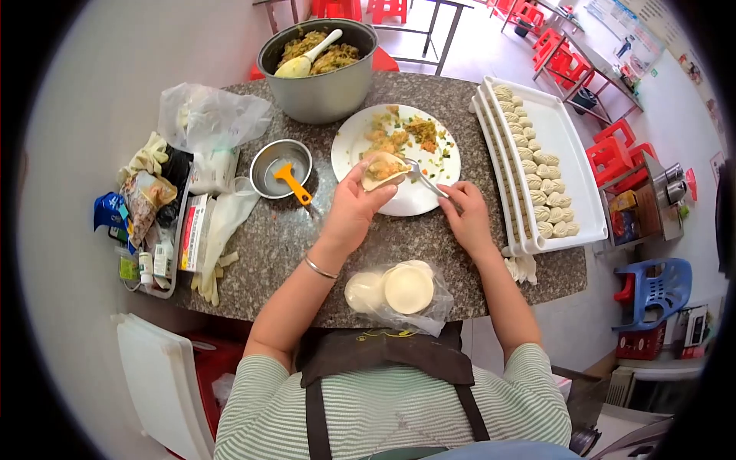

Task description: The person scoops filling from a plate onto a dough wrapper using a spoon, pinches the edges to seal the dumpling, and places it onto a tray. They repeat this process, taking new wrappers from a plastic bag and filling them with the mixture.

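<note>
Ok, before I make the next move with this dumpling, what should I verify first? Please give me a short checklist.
1. Wrapper lies open in the left hand: ok.
2. Filling sits on the wrapper: ok.
3. Right hand grips the metal utensil, its tip beside the wrapper: ok.
4. Wrapper rim free of filling: cannot tell.
5. Tray has bare room beside the dumpling rows: ok.
6. Spare wrappers lie near, in their bag: ok.

Granite table (268, 245): plate (414, 198) under left hand (353, 211); pot (322, 92) beyond; bowl (264, 157) left; wrapper bag (399, 290) nearer; dumpling trays (571, 153) right.
</note>
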`<state>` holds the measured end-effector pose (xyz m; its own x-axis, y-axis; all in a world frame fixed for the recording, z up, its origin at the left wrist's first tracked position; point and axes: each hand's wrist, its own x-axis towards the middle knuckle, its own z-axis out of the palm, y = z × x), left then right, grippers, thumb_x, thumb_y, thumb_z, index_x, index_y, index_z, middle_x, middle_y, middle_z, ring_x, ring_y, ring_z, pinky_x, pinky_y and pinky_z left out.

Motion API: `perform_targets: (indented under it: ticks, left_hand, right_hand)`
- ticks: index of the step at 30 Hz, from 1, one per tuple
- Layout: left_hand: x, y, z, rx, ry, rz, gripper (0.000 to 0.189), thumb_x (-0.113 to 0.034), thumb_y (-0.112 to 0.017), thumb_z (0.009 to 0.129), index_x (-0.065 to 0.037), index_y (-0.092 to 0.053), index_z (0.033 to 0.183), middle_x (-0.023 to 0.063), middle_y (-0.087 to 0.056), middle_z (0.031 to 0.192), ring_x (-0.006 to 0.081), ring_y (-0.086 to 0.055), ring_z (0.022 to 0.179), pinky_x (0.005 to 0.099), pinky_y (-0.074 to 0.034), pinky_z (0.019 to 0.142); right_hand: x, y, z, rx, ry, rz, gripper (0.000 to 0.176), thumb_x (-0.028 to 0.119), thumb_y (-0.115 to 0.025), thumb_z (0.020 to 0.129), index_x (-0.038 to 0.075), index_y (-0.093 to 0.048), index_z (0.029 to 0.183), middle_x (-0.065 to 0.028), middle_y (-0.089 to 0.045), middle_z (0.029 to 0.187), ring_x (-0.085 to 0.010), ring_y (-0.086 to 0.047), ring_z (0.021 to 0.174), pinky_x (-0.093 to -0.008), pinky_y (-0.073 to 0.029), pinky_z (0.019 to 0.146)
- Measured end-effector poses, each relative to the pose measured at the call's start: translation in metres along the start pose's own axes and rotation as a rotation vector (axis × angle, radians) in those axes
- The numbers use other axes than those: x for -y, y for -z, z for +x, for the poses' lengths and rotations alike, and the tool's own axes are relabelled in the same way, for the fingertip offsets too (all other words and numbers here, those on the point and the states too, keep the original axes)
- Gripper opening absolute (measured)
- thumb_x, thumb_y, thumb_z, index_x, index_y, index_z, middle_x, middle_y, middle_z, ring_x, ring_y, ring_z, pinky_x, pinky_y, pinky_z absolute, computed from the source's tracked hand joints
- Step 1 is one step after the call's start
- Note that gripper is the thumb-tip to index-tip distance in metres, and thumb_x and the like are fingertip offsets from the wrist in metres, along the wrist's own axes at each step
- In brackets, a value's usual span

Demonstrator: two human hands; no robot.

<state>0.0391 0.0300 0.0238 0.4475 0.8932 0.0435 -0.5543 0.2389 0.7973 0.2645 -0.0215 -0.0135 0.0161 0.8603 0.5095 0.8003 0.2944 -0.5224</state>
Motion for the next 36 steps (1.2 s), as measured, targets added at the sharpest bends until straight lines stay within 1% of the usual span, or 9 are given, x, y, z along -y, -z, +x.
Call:
perform_targets:
  ticks: [2, 4, 8, 15, 17, 22, 27, 31, 36]
  left_hand:
    - [0.006, -0.004, 0.002, -0.03, -0.022, 0.0, 0.054, -0.005, -0.06, 0.091, 0.0, -0.036, 0.138, 0.0103, -0.057, 0.12, 0.017, -0.061, 0.107, 0.0253, -0.053, 0.087]
    - [0.012, -0.003, 0.003, -0.076, 0.019, -0.006, 0.048, -0.007, -0.061, 0.091, 0.001, -0.042, 0.134, 0.009, -0.061, 0.115, 0.0154, -0.062, 0.102, 0.0242, -0.054, 0.082]
    - [0.016, -0.003, -0.002, -0.126, -0.087, 0.173, 0.042, -0.008, -0.062, 0.09, 0.001, -0.048, 0.129, 0.0088, -0.062, 0.114, 0.0149, -0.062, 0.099, 0.0246, -0.054, 0.08]
    - [0.025, 0.011, -0.005, -0.069, -0.402, 0.528, 0.03, 0.002, -0.064, 0.086, 0.003, -0.059, 0.116, 0.0128, -0.061, 0.117, 0.016, -0.06, 0.105, 0.0273, -0.052, 0.087]
    - [0.025, 0.012, -0.007, -0.088, -0.407, 0.557, 0.024, -0.001, -0.065, 0.086, 0.002, -0.063, 0.11, 0.0122, -0.062, 0.115, 0.0156, -0.061, 0.102, 0.0267, -0.053, 0.084]
    - [0.026, 0.013, -0.007, -0.065, -0.384, 0.562, 0.016, 0.001, -0.065, 0.086, 0.005, -0.066, 0.102, 0.0148, -0.062, 0.116, 0.017, -0.062, 0.1, 0.027, -0.052, 0.086]
    - [0.029, 0.014, -0.004, -0.153, -0.338, 0.387, 0.016, 0.0, -0.066, 0.086, 0.005, -0.066, 0.101, 0.0155, -0.064, 0.112, 0.0152, -0.063, 0.095, 0.0255, -0.052, 0.081]
    - [0.027, 0.016, -0.006, -0.144, -0.287, 0.478, 0.015, 0.001, -0.066, 0.085, 0.004, -0.066, 0.1, 0.0142, -0.064, 0.11, 0.0146, -0.063, 0.094, 0.0253, -0.052, 0.081]
    - [0.025, 0.014, -0.005, -0.008, -0.335, 0.384, 0.014, 0.003, -0.066, 0.084, 0.005, -0.066, 0.098, 0.0142, -0.065, 0.11, 0.013, -0.063, 0.092, 0.0239, -0.052, 0.077]
  right_hand:
    - [0.019, -0.004, 0.011, -0.006, -0.054, 0.079, 0.02, 0.009, -0.065, 0.084, 0.005, -0.069, 0.103, -0.0067, -0.06, 0.086, -0.0211, -0.059, 0.076, -0.0328, -0.046, 0.077]
    - [0.034, -0.01, 0.021, 0.052, -0.236, 0.528, 0.02, 0.01, -0.068, 0.082, 0.005, -0.07, 0.101, -0.006, -0.064, 0.086, -0.0176, -0.06, 0.08, -0.0317, -0.046, 0.077]
    - [0.04, -0.031, 0.028, 0.005, -0.343, 0.875, 0.018, 0.011, -0.069, 0.083, 0.001, -0.07, 0.098, -0.0041, -0.068, 0.086, -0.0114, -0.061, 0.082, -0.0267, -0.046, 0.078]
    - [0.044, -0.027, 0.037, -0.008, -0.31, 0.809, 0.013, 0.011, -0.068, 0.084, 0.0, -0.069, 0.091, -0.0046, -0.068, 0.088, -0.0092, -0.06, 0.083, -0.0255, -0.046, 0.078]
    - [0.041, -0.02, 0.042, 0.163, -0.402, 0.829, 0.012, 0.011, -0.067, 0.085, 0.0, -0.069, 0.089, -0.0044, -0.068, 0.088, -0.0086, -0.06, 0.084, -0.025, -0.046, 0.079]
    - [0.041, -0.023, 0.042, 0.188, -0.399, 0.958, 0.012, 0.011, -0.067, 0.085, 0.0, -0.068, 0.09, -0.003, -0.068, 0.088, -0.0081, -0.06, 0.083, -0.0261, -0.047, 0.078]
    - [0.053, -0.022, 0.039, -0.012, -0.12, 0.594, 0.011, 0.009, -0.068, 0.082, -0.001, -0.068, 0.088, -0.0061, -0.068, 0.085, -0.014, -0.062, 0.082, -0.0282, -0.048, 0.078]
    - [0.048, -0.022, 0.039, -0.004, -0.136, 0.577, 0.012, 0.01, -0.069, 0.081, -0.001, -0.068, 0.087, -0.0073, -0.068, 0.085, -0.0162, -0.063, 0.082, -0.0282, -0.048, 0.078]
    - [0.034, -0.02, 0.043, 0.22, -0.316, 0.852, 0.014, 0.012, -0.068, 0.082, -0.001, -0.068, 0.087, -0.0067, -0.068, 0.085, -0.0154, -0.062, 0.081, -0.0281, -0.047, 0.079]
